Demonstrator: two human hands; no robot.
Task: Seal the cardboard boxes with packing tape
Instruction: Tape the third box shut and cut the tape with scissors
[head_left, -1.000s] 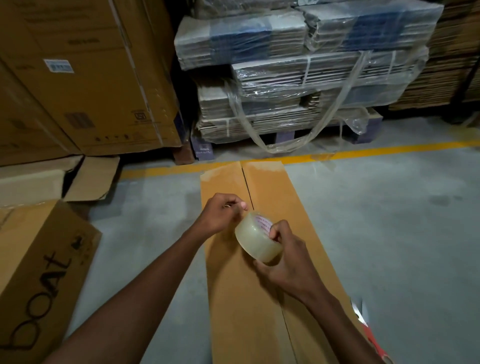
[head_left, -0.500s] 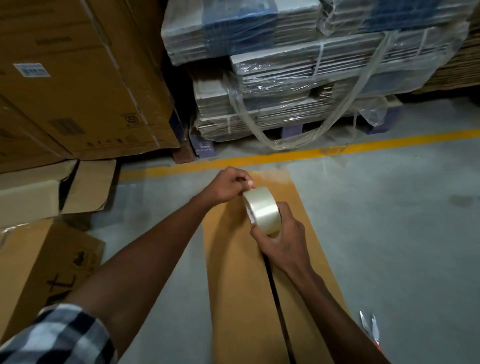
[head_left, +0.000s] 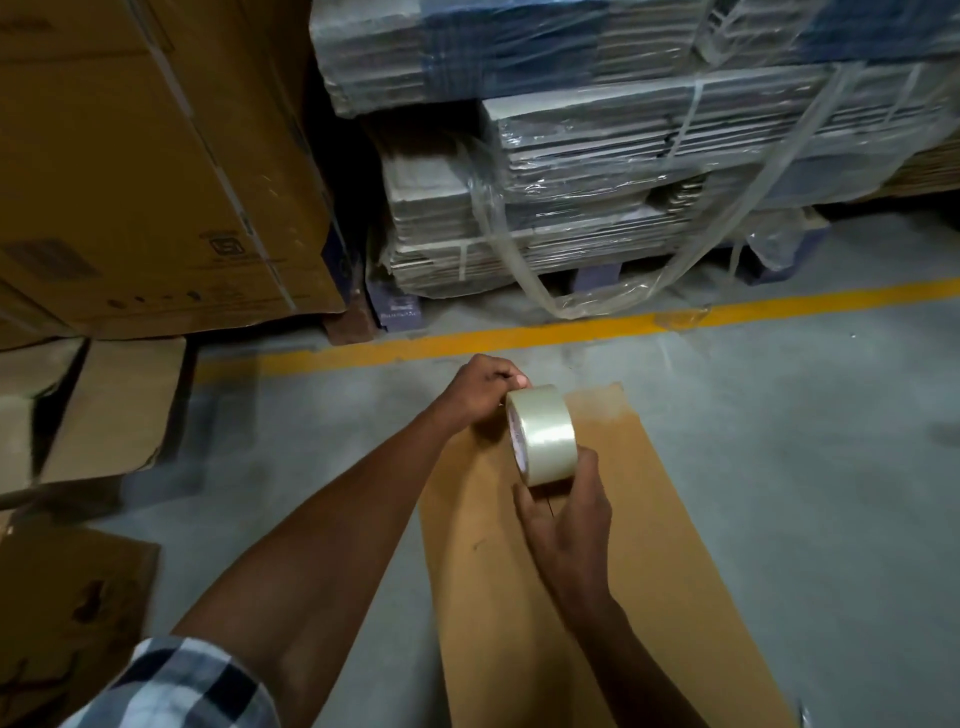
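A long, narrow cardboard box (head_left: 649, 519) lies on the grey floor and runs away from me; its top flaps are shut. A roll of clear packing tape (head_left: 543, 434) stands on edge over the box's far end. My right hand (head_left: 563, 512) grips the roll from below and behind. My left hand (head_left: 480, 392) pinches at the roll's upper left edge, fingers closed there, apparently on the loose tape end, which I cannot make out. My hands hide the centre seam under them.
Large brown cartons (head_left: 130, 171) stand at the left. A pallet of plastic-wrapped flat cardboard (head_left: 597, 171) fills the back. A yellow floor line (head_left: 571, 332) runs just beyond the box's end. An open carton (head_left: 72, 618) sits near left, with loose flaps (head_left: 114, 410) behind it.
Both hands and the roll have moved forward from the box's middle to its far end. The roll has turned from flat-faced to standing on edge. My head has leaned closer.
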